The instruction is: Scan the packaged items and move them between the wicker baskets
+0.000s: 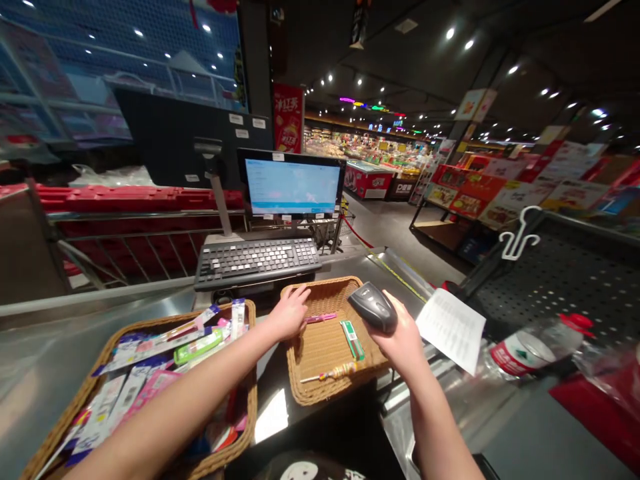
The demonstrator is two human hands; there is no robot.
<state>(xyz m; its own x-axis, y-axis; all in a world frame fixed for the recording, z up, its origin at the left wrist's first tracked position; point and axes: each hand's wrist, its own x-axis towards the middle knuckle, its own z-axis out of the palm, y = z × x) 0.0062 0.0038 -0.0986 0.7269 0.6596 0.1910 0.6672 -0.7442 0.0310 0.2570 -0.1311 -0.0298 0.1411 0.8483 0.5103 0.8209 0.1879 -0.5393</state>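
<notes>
My right hand (401, 333) is wrapped round a dark barcode scanner (373, 307), above the right side of a small wicker basket (295, 373). My left hand (290, 313) reaches over that basket's left rim with its fingers stretched out; I see nothing held in it. Close by its fingertips, a pink pen (323, 318) lies in the basket. A green-and-white narrow package (353, 340) and a thin stick with a colourful wrapper (330, 375) lie there too. Under my left forearm, a larger wicker basket (253, 373) holds several packaged items, among them a bright green one (200, 347).
Behind the baskets stand a keyboard (257, 259) and a lit monitor (294, 187). To the right are a printed paper sheet (451, 328), a clear bottle with a red cap (540, 347) and a black perforated panel (575, 273) with a white hook (520, 237).
</notes>
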